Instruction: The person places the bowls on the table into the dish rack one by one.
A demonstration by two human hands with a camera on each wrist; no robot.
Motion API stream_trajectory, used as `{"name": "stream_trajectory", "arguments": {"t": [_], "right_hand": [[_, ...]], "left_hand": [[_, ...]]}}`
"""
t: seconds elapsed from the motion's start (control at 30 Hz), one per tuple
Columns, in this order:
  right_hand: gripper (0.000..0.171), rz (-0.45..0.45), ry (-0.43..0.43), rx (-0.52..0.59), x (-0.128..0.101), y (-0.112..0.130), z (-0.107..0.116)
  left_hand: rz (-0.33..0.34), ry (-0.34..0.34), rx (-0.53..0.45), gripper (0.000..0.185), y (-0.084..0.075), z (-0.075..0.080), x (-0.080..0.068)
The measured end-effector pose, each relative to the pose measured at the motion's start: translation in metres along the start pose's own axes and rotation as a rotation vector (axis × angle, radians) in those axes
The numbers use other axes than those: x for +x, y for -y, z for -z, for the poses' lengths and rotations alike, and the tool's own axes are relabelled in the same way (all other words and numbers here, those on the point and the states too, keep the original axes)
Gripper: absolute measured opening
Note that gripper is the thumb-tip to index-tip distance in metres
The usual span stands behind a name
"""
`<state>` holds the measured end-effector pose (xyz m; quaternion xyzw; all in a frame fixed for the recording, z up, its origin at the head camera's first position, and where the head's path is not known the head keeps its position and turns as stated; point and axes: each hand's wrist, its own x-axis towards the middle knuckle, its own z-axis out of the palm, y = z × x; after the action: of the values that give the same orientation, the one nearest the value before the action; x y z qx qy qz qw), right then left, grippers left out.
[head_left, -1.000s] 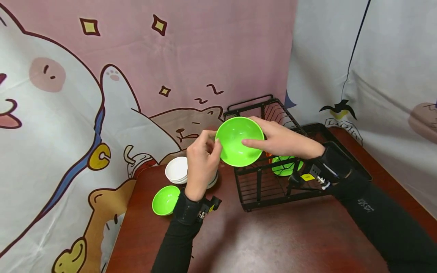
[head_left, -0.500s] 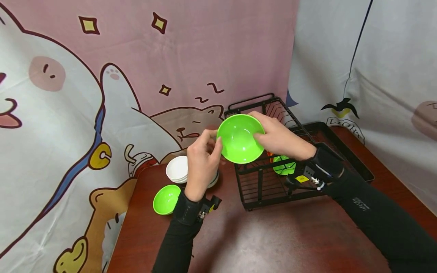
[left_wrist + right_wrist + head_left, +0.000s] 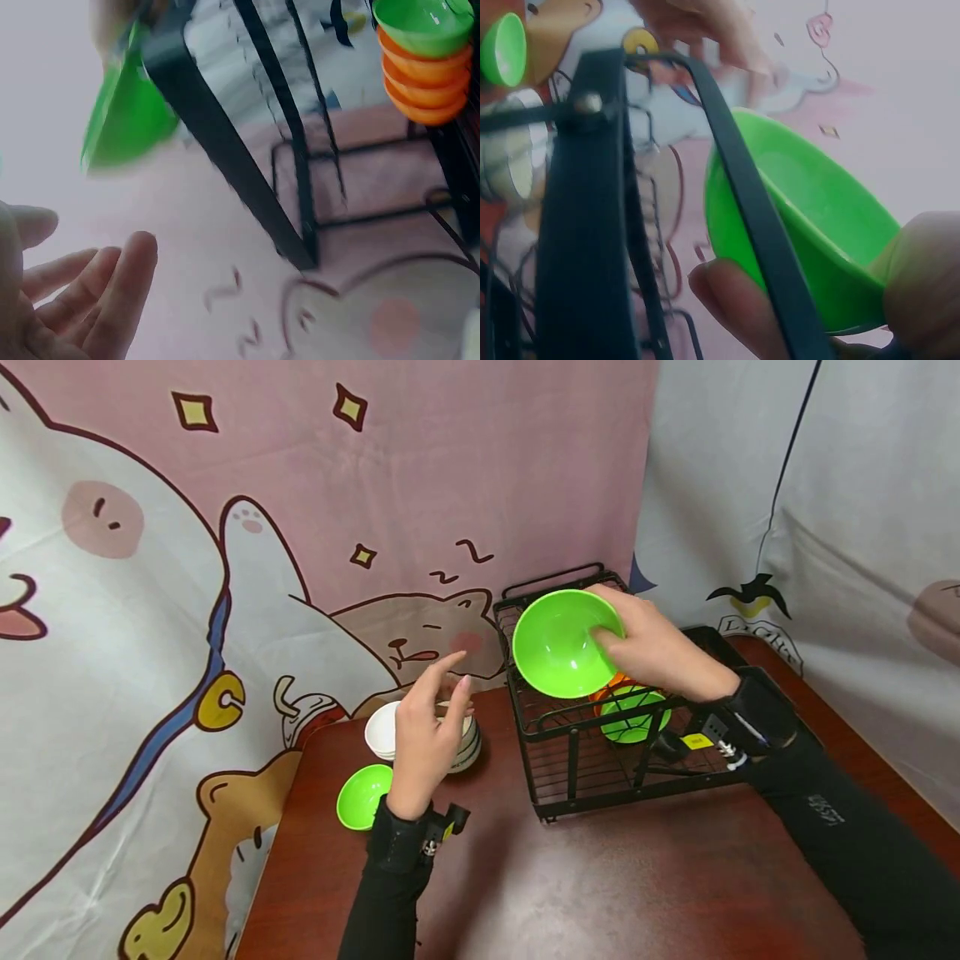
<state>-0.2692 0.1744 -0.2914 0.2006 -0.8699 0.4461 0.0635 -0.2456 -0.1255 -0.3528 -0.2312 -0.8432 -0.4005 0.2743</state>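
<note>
A bright green bowl (image 3: 562, 647) is held by my right hand (image 3: 660, 647), thumb inside the rim and fingers behind it, above the top of the black wire rack (image 3: 573, 768). In the right wrist view the green bowl (image 3: 810, 195) is tilted, pinched at its edge. My left hand (image 3: 427, 727) hovers to the left of it, fingers apart and holding nothing, in front of the stacked bowls. The left wrist view has the left hand (image 3: 82, 300) with loose fingers, apart from the bowl (image 3: 131, 112).
On the rack's lower level, another green bowl (image 3: 633, 714) tops a stack of orange bowls (image 3: 427, 86). At the table's left stand white bowls (image 3: 381, 729), a single green bowl (image 3: 363, 797) and a stack of striped bowls (image 3: 471, 747). A black tray (image 3: 708, 639) lies behind the rack.
My left hand has let go of the green bowl and drawn back slightly left. My right hand has carried the bowl right and a little up over the rack.
</note>
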Motion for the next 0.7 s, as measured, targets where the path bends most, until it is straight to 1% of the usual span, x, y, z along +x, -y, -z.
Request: {"name": "stream_trajectory", "arguments": {"t": [0.07,0.13,0.2,0.3,0.43,0.5,0.53,0.6,0.67,0.7], "right_hand": [[0.045,-0.023,-0.029,-0.003,-0.005,-0.006,0.010],[0.044,-0.051,-0.062,-0.008,-0.009,-0.014,0.022],[0.044,-0.076,-0.094,-0.020,-0.013,-0.024,0.035],[0.042,-0.104,-0.148,-0.048,-0.020,-0.041,0.053],[0.039,-0.102,-0.233,-0.051,-0.027,-0.065,0.072],[0.039,-0.095,-0.278,-0.032,-0.030,-0.076,0.078],[0.039,-0.093,-0.298,-0.021,-0.031,-0.082,0.081],[0.040,-0.098,-0.331,-0.023,-0.033,-0.093,0.084],[0.041,-0.105,-0.362,-0.040,-0.037,-0.105,0.086],[0.041,-0.113,-0.377,-0.059,-0.040,-0.111,0.087]], "left_hand": [[0.042,0.000,0.021,0.032,0.016,0.005,-0.011],[0.085,0.024,0.057,0.031,0.032,0.009,-0.026],[0.121,0.066,0.092,0.032,0.048,0.010,-0.042],[0.165,0.167,0.138,0.039,0.071,0.007,-0.069],[0.186,0.335,0.181,0.049,0.097,-0.001,-0.104],[0.187,0.402,0.185,0.053,0.109,-0.005,-0.118],[0.193,0.427,0.178,0.055,0.115,-0.007,-0.124],[0.200,0.455,0.165,0.057,0.127,-0.010,-0.135],[0.204,0.463,0.154,0.058,0.139,-0.013,-0.144],[0.218,0.469,0.141,0.060,0.145,-0.014,-0.149]]}}
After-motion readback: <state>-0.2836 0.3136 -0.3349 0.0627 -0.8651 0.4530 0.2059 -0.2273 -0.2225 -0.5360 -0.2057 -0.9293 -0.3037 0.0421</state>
